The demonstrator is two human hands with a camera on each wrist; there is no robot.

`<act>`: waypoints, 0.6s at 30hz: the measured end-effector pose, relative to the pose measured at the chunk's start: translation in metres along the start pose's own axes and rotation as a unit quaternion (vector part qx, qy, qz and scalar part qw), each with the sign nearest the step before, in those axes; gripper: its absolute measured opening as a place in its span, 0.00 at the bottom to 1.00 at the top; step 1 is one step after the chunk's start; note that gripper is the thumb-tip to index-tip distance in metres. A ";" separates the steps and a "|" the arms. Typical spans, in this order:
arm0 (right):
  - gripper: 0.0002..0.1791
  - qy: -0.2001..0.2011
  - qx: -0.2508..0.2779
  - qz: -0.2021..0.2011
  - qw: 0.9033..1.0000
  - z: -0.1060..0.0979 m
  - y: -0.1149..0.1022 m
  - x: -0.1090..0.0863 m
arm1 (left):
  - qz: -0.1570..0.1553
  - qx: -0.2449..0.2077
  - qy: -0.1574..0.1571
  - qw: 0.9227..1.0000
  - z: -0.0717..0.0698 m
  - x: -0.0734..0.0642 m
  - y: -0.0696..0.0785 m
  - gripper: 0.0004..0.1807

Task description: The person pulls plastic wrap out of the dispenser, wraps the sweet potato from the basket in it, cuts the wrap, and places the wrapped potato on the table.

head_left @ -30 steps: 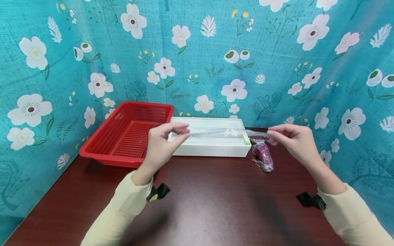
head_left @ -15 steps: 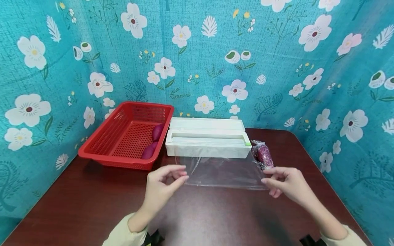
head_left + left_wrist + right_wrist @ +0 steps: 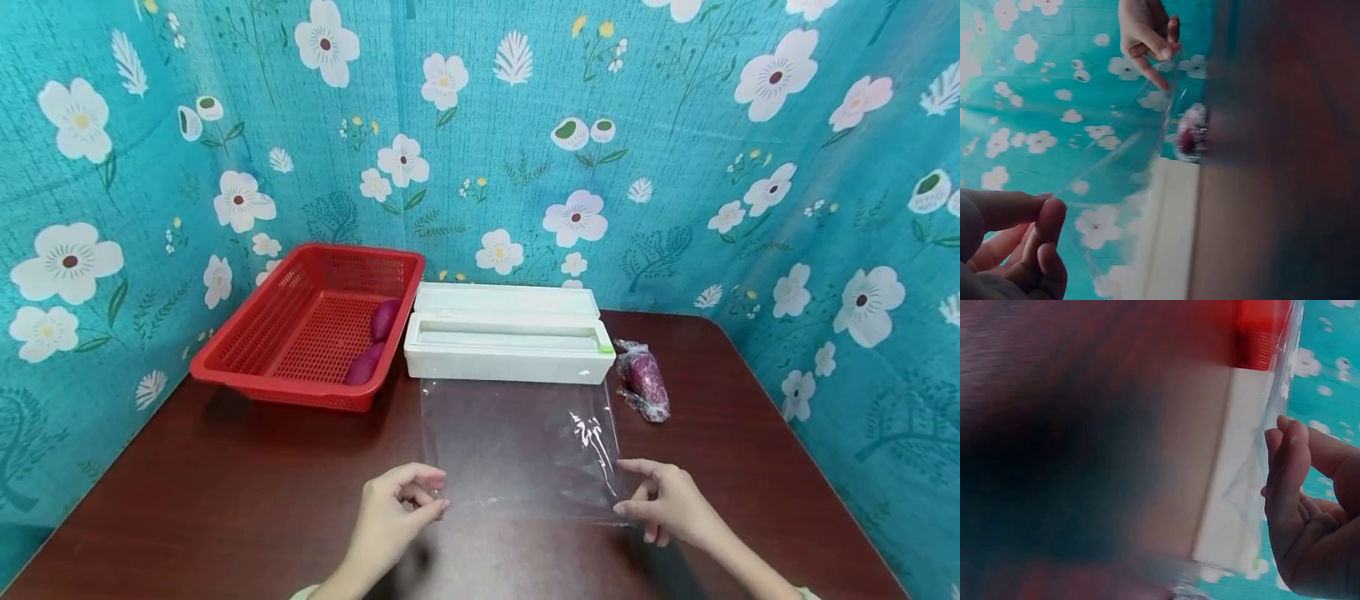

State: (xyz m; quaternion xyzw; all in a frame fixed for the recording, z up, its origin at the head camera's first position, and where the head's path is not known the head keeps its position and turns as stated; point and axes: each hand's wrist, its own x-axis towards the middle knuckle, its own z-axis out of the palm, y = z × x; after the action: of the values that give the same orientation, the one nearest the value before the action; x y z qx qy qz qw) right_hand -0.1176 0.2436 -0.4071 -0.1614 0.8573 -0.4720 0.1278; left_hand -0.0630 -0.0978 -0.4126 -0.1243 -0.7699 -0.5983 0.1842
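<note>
A sheet of clear plastic wrap point(image 3: 517, 442) stretches from the white wrap dispenser box point(image 3: 510, 367) toward the front of the table. My left hand point(image 3: 393, 512) pinches its near left corner between thumb and fingers. At the near right corner, my right hand point(image 3: 667, 504) pinches the film too. The left wrist view shows the left hand point(image 3: 1019, 244) gripping the film edge, with the other hand beyond. In the right wrist view, the right hand point(image 3: 1316, 500) holds the film beside the box. The dispenser's lid point(image 3: 506, 300) is folded back.
To the left stands a red plastic basket point(image 3: 300, 383) with purple sweet potatoes point(image 3: 365, 364) along its right side. A purple piece wrapped in film point(image 3: 647, 383) lies right of the box. A flowered blue curtain point(image 3: 480, 192) surrounds the dark wooden table point(image 3: 225, 500).
Both hands have come down and toward the front, drawing the film out of the box into a longer sheet. The box, basket and wrapped piece stay in place.
</note>
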 end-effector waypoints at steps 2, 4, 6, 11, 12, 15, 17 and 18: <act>0.36 -0.011 -0.005 0.002 1.000 0.005 0.008 0.002 | -0.018 0.008 -0.021 1.000 0.001 -0.005 -0.006 0.14; 0.35 -0.021 -0.024 -0.002 0.999 0.009 0.015 0.005 | -0.041 0.017 -0.045 0.998 0.000 -0.007 -0.012 0.14; 0.34 -0.027 -0.049 -0.008 0.998 0.012 0.021 0.008 | -0.064 0.031 -0.069 0.995 0.000 -0.007 -0.016 0.13; 0.31 -0.038 -0.106 -0.029 0.993 0.017 0.031 0.014 | -0.086 0.054 -0.119 0.988 -0.002 -0.005 -0.025 0.12; 0.31 -0.041 -0.112 -0.031 0.992 0.017 0.033 0.015 | -0.089 0.054 -0.126 0.987 -0.002 -0.005 -0.027 0.12; 0.30 -0.057 -0.120 -0.032 0.991 0.019 0.036 0.017 | -0.099 0.051 -0.142 0.984 -0.002 -0.004 -0.032 0.11; 0.30 -0.065 -0.124 -0.033 0.990 0.020 0.037 0.018 | -0.097 0.061 -0.148 0.982 -0.002 -0.003 -0.036 0.11; 0.29 -0.068 -0.125 -0.034 0.989 0.019 0.038 0.018 | -0.095 0.065 -0.151 0.982 -0.002 -0.002 -0.037 0.10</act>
State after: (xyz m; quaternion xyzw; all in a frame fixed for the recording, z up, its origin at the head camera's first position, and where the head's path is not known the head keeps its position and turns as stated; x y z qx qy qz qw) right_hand -0.1328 0.2403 -0.4505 -0.2370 0.8928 -0.3533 0.1479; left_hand -0.0760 -0.1093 -0.4458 -0.1268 -0.8346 -0.5358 0.0157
